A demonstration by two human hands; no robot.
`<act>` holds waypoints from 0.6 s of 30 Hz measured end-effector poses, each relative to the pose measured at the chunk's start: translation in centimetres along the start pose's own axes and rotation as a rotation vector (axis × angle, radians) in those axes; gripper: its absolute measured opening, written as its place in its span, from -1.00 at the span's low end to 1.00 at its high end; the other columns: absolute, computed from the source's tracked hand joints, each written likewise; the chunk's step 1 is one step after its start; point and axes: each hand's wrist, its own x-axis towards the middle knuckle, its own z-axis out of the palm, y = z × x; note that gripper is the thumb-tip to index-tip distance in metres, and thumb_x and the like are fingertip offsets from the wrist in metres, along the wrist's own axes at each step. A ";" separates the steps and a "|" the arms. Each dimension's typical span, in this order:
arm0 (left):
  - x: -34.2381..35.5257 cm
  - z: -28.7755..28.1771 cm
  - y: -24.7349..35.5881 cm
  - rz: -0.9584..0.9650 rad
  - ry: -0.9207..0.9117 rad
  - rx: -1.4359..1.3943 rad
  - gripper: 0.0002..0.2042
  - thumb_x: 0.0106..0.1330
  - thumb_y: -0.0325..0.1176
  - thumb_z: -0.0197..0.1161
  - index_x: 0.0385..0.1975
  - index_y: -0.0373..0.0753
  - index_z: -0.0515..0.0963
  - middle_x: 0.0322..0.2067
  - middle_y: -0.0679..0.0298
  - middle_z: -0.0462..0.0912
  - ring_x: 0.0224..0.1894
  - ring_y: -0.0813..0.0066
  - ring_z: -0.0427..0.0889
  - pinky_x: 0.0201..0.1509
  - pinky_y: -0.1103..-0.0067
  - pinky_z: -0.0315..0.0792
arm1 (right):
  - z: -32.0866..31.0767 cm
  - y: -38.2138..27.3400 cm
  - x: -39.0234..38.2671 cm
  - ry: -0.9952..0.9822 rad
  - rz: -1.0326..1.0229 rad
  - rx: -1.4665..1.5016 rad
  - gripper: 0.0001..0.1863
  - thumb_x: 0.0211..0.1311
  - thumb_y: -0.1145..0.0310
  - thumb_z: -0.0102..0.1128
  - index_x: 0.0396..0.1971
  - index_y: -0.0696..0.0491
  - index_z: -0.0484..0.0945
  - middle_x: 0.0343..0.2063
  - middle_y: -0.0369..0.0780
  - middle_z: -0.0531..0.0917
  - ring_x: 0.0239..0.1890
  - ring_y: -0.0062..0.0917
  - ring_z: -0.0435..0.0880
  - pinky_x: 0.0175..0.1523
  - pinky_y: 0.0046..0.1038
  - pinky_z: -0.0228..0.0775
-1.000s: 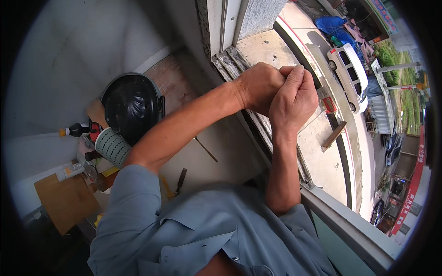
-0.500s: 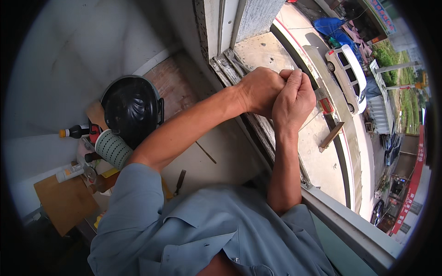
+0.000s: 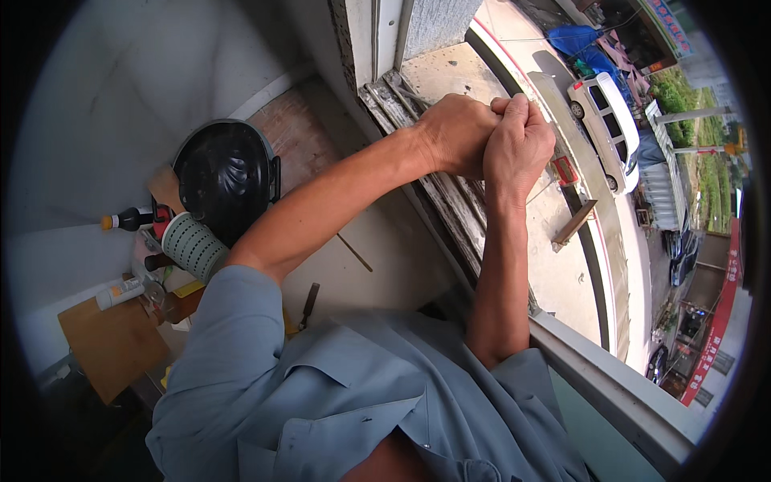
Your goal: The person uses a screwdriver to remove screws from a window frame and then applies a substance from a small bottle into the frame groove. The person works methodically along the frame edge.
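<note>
Left hand and right hand: both curled closed, touching; cannot tell whether anything is gripped. Worn window track runs behind them, far left to near right.

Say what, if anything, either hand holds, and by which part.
Cannot be told: the left hand and right hand are together, palms hidden, and no held object shows.

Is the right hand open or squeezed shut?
Shut: the right hand has its fingers curled in; I cannot tell whether it holds anything.
</note>
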 end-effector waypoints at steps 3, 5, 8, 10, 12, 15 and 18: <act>-2.5 1.4 1.4 0.033 0.140 -0.001 -0.79 -0.06 -0.22 0.43 -0.62 -0.16 0.56 -0.67 0.10 0.62 -0.57 0.10 0.71 -0.47 0.29 0.60 | -0.3 0.6 -3.2 -0.003 0.019 0.096 -0.64 0.49 0.33 0.02 -0.49 0.17 0.64 -0.59 -0.11 0.67 -0.49 -0.41 0.67 -0.28 -0.36 0.49; -1.5 -0.7 -1.2 0.169 0.068 0.024 -0.67 0.00 -0.26 0.48 -0.31 -0.28 0.58 -0.59 0.12 0.65 -0.52 0.14 0.72 -0.47 0.35 0.60 | 1.2 -0.9 -2.2 0.076 -0.051 0.114 -0.65 0.49 0.33 0.03 -0.49 0.17 0.63 -0.56 -0.11 0.69 -0.49 -0.40 0.67 -0.30 -0.36 0.49; -2.3 -0.8 -0.7 0.158 0.157 -0.047 -0.69 0.05 -0.27 0.47 -0.29 -0.27 0.57 -0.46 0.11 0.67 -0.43 0.13 0.73 -0.41 0.34 0.60 | 1.0 -1.0 -3.2 0.061 -0.145 0.037 -0.66 0.50 0.30 0.11 -0.43 0.20 0.66 -0.53 -0.21 0.70 -0.44 -0.61 0.63 -0.24 -0.50 0.48; -2.6 -1.7 -0.5 0.162 0.216 -0.055 -0.73 0.10 -0.30 0.43 -0.29 -0.27 0.55 -0.38 0.10 0.67 -0.35 0.14 0.73 -0.35 0.36 0.60 | 1.9 -1.0 -3.1 0.095 -0.264 0.100 -0.74 0.46 0.35 0.18 -0.40 0.21 0.66 -0.51 -0.23 0.71 -0.44 -0.65 0.62 -0.25 -0.54 0.47; -2.5 -1.7 -0.1 0.162 0.293 -0.053 -0.72 0.06 -0.29 0.42 -0.31 -0.23 0.52 -0.40 0.15 0.66 -0.40 0.15 0.71 -0.36 0.34 0.59 | 1.4 -2.0 -3.1 0.064 -0.126 0.271 -0.76 0.45 0.37 0.18 -0.37 0.22 0.65 -0.48 -0.24 0.71 -0.43 -0.65 0.62 -0.25 -0.54 0.47; -2.8 -1.6 0.0 0.147 0.332 -0.020 -0.69 0.04 -0.29 0.42 -0.28 -0.21 0.48 -0.44 0.19 0.63 -0.37 0.13 0.67 -0.30 0.30 0.55 | 1.1 -1.9 -3.7 0.010 -0.072 0.495 -0.81 0.42 0.39 0.24 -0.24 0.23 0.63 -0.31 -0.18 0.74 -0.28 -0.61 0.67 -0.11 -0.54 0.53; -3.5 -2.5 0.2 0.129 0.344 -0.059 -0.73 0.03 -0.31 0.42 -0.35 -0.22 0.48 -0.45 0.17 0.62 -0.32 0.10 0.66 -0.24 0.28 0.53 | 2.1 -1.5 -4.7 -0.044 -0.145 0.698 -0.81 0.34 0.43 0.32 -0.17 0.22 0.59 -0.14 -0.10 0.70 -0.16 -0.54 0.67 0.00 -0.47 0.54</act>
